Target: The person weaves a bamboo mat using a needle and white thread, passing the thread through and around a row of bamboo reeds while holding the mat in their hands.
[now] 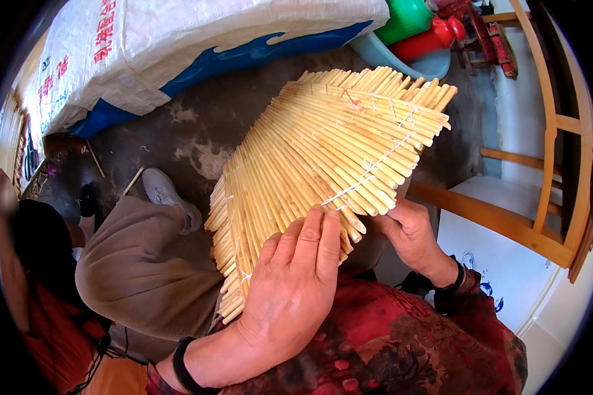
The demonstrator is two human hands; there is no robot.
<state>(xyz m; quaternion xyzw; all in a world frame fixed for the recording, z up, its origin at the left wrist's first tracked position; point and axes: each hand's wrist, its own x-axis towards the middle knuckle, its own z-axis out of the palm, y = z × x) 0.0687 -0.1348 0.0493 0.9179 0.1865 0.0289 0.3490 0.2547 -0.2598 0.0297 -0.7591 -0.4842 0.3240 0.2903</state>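
A mat of pale yellow plant stalks point(310, 148) lies tilted over my lap. Its stalks run side by side, with more crossing beneath at the far right and left edges. White thread point(369, 172) is stitched across the stalks near the right end. My left hand point(288, 289) rests flat on the near edge, fingers stretched out and thumb hidden. At the near right corner, my right hand point(412, 237) grips the mat's edge with curled fingers; its fingertips disappear behind the stalks.
Beyond the mat lies a large white and blue woven sack point(197, 49). A light blue basin point(435, 64) holds green and red containers at the far right. Wooden chair frame point(494, 220) stands to the right. Another person's knee point(145, 257) and grey shoe point(171, 197) are at left.
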